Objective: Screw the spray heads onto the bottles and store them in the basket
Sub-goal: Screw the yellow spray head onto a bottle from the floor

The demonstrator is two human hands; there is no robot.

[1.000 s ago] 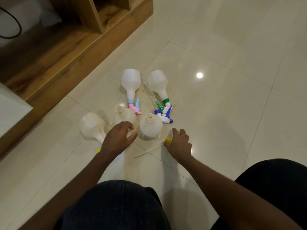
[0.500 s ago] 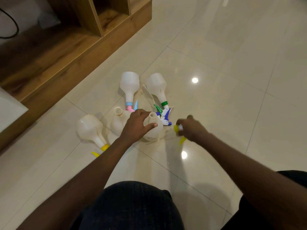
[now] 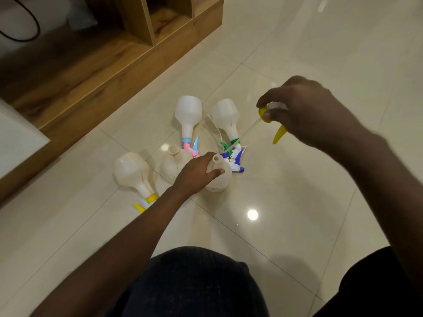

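My right hand (image 3: pixel 306 113) had lifted the yellow plastic spray head (image 3: pixel 272 121) off the glossy floor tiles (image 3: pixel 297 202), pinched at its collar, trigger hanging down. My left hand (image 3: pixel 196 173) had closed round the open-necked translucent white plastic bottle (image 3: pixel 217 177), standing upright amid the others. Judgement: fitting came next. Bottle walls smooth, waisted; no basket in view.

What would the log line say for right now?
left hand: grips open bottle on floor | right hand: holds yellow spray head in the air | head not yet on bottle
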